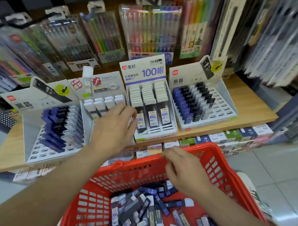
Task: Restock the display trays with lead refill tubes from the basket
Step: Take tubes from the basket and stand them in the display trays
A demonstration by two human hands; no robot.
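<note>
A red basket [212, 163] in front of me holds several loose lead refill tubes [148, 206], dark with white or blue caps. Several white display trays stand on the wooden shelf [249, 107]. My left hand [115, 129] reaches over to the middle "100" tray [155, 134]. Its fingers and thumb close on the front white-capped tube [140, 120] of that tray's left column. My right hand [185, 169] hovers over the basket's far rim and pinches a thin dark tube [162, 145] upright at its fingertips, blurred.
Left of the middle tray is a tray of white-capped tubes [102, 102]. The far-left tray [32, 127] and the right tray [229, 110] hold blue, black and white tubes. Hanging pen packs [148, 28] fill the wall behind. Small boxes [230, 135] line the shelf's front.
</note>
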